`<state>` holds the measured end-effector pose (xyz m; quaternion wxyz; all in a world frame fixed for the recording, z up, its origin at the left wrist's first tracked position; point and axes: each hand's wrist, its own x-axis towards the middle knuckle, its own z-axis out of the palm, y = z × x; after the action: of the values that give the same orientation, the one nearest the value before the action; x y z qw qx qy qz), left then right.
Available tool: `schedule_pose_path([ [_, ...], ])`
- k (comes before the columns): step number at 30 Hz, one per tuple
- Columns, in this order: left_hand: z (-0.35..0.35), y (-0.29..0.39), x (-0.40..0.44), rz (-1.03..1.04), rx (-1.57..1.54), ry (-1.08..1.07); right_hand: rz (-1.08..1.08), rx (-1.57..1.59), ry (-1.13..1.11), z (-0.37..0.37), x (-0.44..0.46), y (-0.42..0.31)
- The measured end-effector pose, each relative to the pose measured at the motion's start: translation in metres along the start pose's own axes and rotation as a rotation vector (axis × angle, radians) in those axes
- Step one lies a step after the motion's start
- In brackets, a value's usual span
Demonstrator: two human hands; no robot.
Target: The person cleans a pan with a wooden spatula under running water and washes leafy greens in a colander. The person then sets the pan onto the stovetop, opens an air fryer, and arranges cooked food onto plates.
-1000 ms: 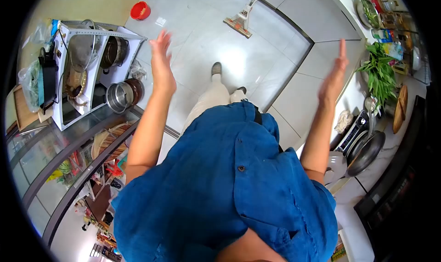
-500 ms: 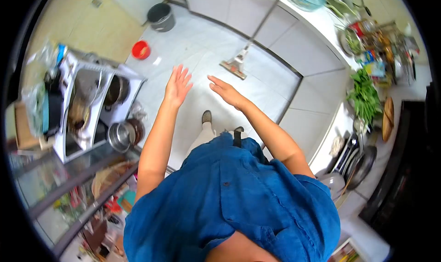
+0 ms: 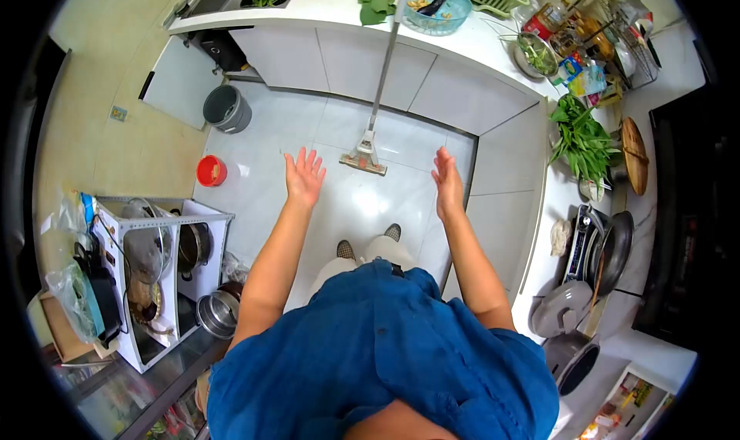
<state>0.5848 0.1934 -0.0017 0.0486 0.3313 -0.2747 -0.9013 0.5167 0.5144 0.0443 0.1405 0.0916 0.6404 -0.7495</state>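
Note:
My left hand [image 3: 305, 178] is held out in the air over the tiled floor, palm showing and fingers spread, with nothing in it. Across from it, my right hand [image 3: 448, 182] is also raised and empty, its fingers stretched out and turned sideways. A wide space separates the two hands. Between them and farther away, a floor mop [image 3: 364, 156] stands with its flat head on the floor and its long handle leaning against the white counter [image 3: 327, 8]. Neither hand touches it.
A grey bucket [image 3: 227, 110] and a small red bucket [image 3: 210, 171] stand at left. Nearer is a white shelf [image 3: 173, 216] with pots. Along the counter are a glass bowl [image 3: 437, 20], leafy greens [image 3: 582, 138] and a wok [image 3: 617, 251]. A cabinet door [image 3: 181, 80] hangs open.
My hands have moved apart, the right one swinging rightward. The view has turned and shifted, bringing the sink and more of the counter into sight. Both hands stay empty.

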Motion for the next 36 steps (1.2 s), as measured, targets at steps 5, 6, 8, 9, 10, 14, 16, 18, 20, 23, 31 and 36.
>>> schedule_pose_path([
  [5,0.093,-0.004,0.056,0.056,0.066,-0.154,-0.328,0.083,0.379,-0.066,0.064,-0.068],
  [6,0.124,-0.007,0.068,0.026,0.1,-0.173,-0.434,0.033,0.431,-0.081,0.081,-0.098],
  [8,0.208,-0.021,0.086,-0.038,0.166,-0.214,-0.606,-0.021,0.468,-0.1,0.11,-0.181],
  [9,0.263,-0.033,0.091,-0.032,0.189,-0.255,-0.669,-0.02,0.449,-0.107,0.122,-0.227],
  [10,0.315,-0.05,0.097,-0.021,0.203,-0.293,-0.742,-0.014,0.414,-0.107,0.138,-0.264],
  [14,0.413,-0.106,0.127,-0.061,0.419,-0.221,-0.517,-0.04,0.011,-0.039,0.27,-0.167],
  [16,0.352,-0.13,0.158,-0.142,0.302,-0.226,-0.167,-0.046,-0.226,-0.027,0.302,-0.059],
  [18,0.277,-0.127,0.172,-0.32,0.157,-0.309,0.071,0.007,-0.29,-0.048,0.29,0.014],
  [20,0.248,-0.12,0.176,-0.214,0.181,-0.159,0.116,0.077,-0.099,-0.078,0.253,0.032],
  [23,0.244,-0.104,0.209,-0.18,0.273,-0.103,0.069,0.152,0.215,-0.108,0.248,-0.009],
  [31,0.347,-0.021,0.248,-0.002,0.011,-0.318,-0.452,0.174,0.28,-0.105,0.297,-0.184],
  [36,0.346,0.048,0.166,-0.04,-0.03,-0.392,-0.641,0.029,0.126,-0.033,0.215,-0.276],
])
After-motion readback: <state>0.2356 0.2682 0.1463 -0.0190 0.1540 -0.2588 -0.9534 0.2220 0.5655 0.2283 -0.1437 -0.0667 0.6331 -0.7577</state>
